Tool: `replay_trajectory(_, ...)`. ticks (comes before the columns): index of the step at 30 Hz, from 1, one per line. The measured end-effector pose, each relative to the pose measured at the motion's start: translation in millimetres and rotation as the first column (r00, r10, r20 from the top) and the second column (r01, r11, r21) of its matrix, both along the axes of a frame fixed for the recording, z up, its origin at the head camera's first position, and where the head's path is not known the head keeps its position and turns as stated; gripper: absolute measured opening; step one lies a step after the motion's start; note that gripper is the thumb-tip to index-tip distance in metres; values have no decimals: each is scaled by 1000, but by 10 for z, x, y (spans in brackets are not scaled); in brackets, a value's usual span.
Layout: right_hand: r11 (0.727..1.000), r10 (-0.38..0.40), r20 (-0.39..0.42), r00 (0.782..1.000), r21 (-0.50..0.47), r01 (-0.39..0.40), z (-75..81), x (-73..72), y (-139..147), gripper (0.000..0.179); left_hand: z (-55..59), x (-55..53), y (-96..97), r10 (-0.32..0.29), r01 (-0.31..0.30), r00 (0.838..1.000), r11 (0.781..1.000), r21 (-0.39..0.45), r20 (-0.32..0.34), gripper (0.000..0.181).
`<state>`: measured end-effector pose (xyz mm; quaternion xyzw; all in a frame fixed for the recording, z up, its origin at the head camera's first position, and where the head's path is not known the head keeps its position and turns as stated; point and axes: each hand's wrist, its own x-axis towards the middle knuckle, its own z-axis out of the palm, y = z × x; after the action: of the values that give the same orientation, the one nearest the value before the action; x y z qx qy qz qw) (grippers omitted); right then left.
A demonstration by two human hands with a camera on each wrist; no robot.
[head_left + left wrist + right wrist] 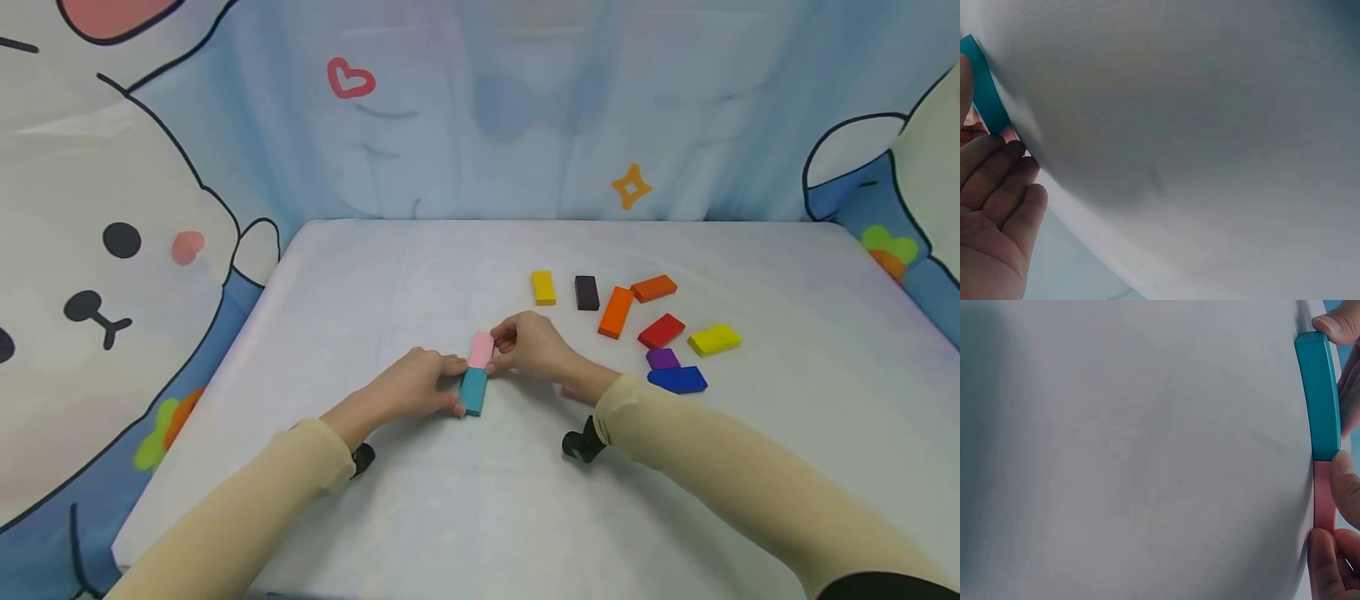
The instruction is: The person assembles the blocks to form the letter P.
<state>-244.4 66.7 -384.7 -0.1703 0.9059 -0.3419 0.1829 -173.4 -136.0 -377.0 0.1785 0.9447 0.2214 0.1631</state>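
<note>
A teal block point(473, 392) lies on the white-covered table, and a pink block point(481, 349) sits end to end with its far end. Along their left side is the left hand point(411, 385), its thumb by the teal block's near end and its fingertips near the join. In the left wrist view those fingers point(1013, 187) look fairly straight. From the right, the right hand point(536, 346) holds the pink block, with thumb near the join and curled fingers at the far end. The right wrist view shows the thumb point(1344, 478) against the pink block.
Right of the hands lie loose blocks: yellow point(543, 287), black point(587, 292), orange point(616, 312), another orange point(654, 288), red point(661, 331), bright yellow point(715, 340), purple point(663, 359) and blue point(678, 380). A pinkish block point(574, 394) is partly hidden by the right wrist. A printed curtain point(450, 150) hangs behind.
</note>
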Motion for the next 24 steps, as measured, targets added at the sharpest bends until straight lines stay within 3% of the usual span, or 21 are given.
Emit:
replay_trajectory(10, 997, 81, -45, 996, -15, -82, -54, 28, -273, 53, -5, 131, -257, 51, -51, 999, 999, -6, 0, 65)
replay_trajectory(24, 994, 108, -74, 991, -1, -109, -27, 129, -528, 51, 37, 275, -455, 92, -91, 996, 995, -41, 21, 67)
